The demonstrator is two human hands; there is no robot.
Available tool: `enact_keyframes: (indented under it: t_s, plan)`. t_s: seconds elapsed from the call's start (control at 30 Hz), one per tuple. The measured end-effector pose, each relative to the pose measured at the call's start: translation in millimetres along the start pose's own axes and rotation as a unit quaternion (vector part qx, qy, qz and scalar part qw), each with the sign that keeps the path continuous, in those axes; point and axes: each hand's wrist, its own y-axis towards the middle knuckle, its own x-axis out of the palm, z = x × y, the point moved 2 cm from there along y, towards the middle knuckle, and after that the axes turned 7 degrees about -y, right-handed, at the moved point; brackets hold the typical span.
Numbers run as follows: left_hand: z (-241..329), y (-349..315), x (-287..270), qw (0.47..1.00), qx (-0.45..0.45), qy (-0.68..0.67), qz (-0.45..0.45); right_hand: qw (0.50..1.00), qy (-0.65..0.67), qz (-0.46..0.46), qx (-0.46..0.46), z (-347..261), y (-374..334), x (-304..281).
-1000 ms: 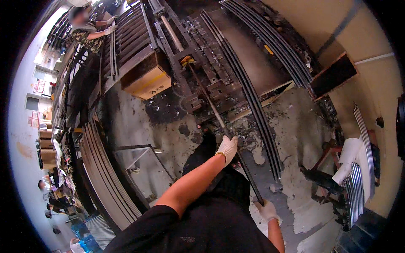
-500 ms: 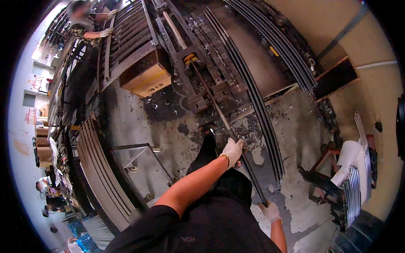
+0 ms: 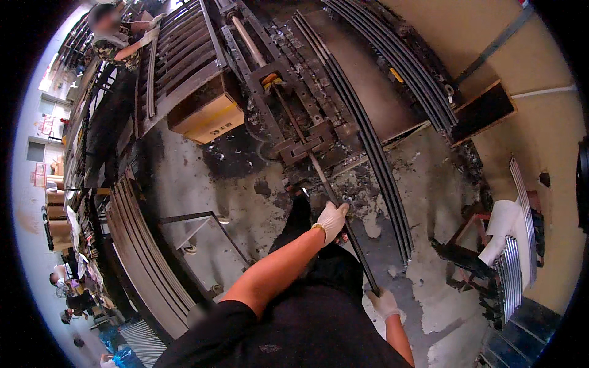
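A long thin metal rod (image 3: 358, 250) slants from the machine down toward my body. My left hand (image 3: 333, 222), in a white knit glove, is wrapped round its middle part. Close to the rod's near end, my right hand (image 3: 385, 303), gloved too, grips it. The far part of the rod lies along a dark, greasy machine bed (image 3: 287, 126). Its metal jaw blocks (image 3: 305, 145) sit together across the rod. Beyond them, the rod reaches an orange-yellow piece (image 3: 270, 80) in a square frame, where its far tip is hidden.
Several dark rods (image 3: 374, 153) lie right of the machine, with another bundle (image 3: 399, 67) farther right. A cardboard box (image 3: 211, 119) stands left. Flat bars (image 3: 147, 245) are stacked at left, beside a metal frame (image 3: 215, 230). A gloved co-worker (image 3: 119, 46) handles bars at far left.
The jaw blocks, apart before, have come together across the rod. Both my hands keep their grip, with the rod shifted slightly. The co-worker's hands have moved a little.
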Motion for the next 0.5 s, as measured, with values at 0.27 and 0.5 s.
enact_keyframes:
  t_s: [0.27,0.5]
  plan:
    - [-29.8,43.3,-7.8,0.990,0.059,0.097,-0.080,1.000,0.005,-0.016,0.020,-39.7,18.2,-7.6]
    - [-30.6,68.9,-17.6,0.964,0.096,0.193,-0.159,0.999,0.021,-0.016,0.024,-67.7,42.9,-8.0]
